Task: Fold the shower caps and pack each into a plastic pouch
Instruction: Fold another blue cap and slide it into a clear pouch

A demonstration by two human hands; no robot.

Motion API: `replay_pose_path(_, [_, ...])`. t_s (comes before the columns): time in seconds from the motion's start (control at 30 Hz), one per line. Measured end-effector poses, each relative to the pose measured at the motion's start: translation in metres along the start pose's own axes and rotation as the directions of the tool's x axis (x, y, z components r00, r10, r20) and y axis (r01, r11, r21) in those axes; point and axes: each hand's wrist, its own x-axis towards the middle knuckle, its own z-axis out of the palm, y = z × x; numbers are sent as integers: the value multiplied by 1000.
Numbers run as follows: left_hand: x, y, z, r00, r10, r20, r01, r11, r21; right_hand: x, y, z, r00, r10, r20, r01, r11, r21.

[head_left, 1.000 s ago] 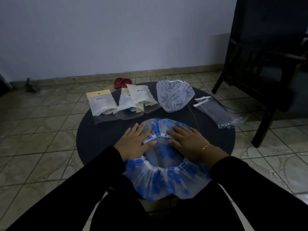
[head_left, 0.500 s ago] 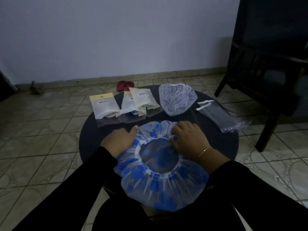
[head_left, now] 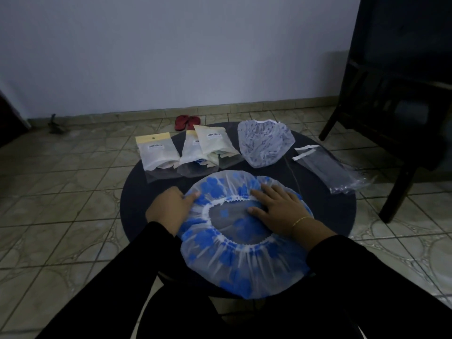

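Blue-spotted cap [head_left: 244, 263] overhangs table [head_left: 137, 206] near edge | left hand [head_left: 168, 211] grip pinches rim | right hand [head_left: 278, 211] flat

The blue-patterned shower cap [head_left: 244, 260] is being spread wider than a second ago, its elastic opening now stretched into a broad ring. The left hand [head_left: 168, 209], earlier laid flat on the cap, is now being held at its left edge, gripping the rim. The right hand [head_left: 278, 211], half a second ago curled, is being pressed flat.
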Motion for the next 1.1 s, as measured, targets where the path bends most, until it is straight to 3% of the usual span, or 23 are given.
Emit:
replay_pose_path(0.2, [5,2,-1,998,69,8,-69,997,39,-6,-4,-17,994,103,-37,-107,986,-128])
replay_pose_path(0.27, [4,10,-10,979,194,-57,-188,978,88,-7,-6,-22,976,123,-179,-153,974,-165])
replay_pose_path(0.37, [-5,26,-22,873,467,-140,-441,879,178,-6,-8,-23,930,0,-367,-77,978,-195])
replay_pose_path(0.47, [-12,38,-17,785,612,97,-615,752,236,-1,-7,-18,961,-154,-230,118,980,-162])
replay_pose_path(0.53, [-17,34,-2,743,575,342,-663,700,264,1,-2,-13,987,-147,-69,137,982,-130])
replay_pose_path(0.6, [-22,22,12,732,498,464,-642,734,224,3,4,-8,995,-98,30,101,991,-89])
replay_pose_path(0.67, [-23,9,20,743,502,442,-622,761,182,2,6,-8,996,-64,55,69,994,-87])
replay_pose_path(0.77, [-16,2,19,802,508,314,-587,769,255,0,3,-13,999,-24,26,27,990,-137])
replay_pose_path(0.83, [-8,1,13,867,475,149,-493,781,383,-1,0,-19,1000,16,0,-16,982,-188])
replay_pose_path(0.9, [-1,0,5,928,374,-3,-334,832,443,-4,-2,-29,998,56,8,-53,972,-229])
replay_pose_path(0.97, [3,-2,0,966,257,-24,-222,874,433,-7,-6,-38,998,61,3,-58,973,-225])
replay_pose_path(1.03, [5,-1,0,981,185,54,-192,913,361,-9,-9,-40,994,-10,-106,-19,963,-270])
replay_pose_path(1.1, [5,4,3,982,144,125,-167,964,206,-7,-12,-35,934,-146,-325,52,958,-282])
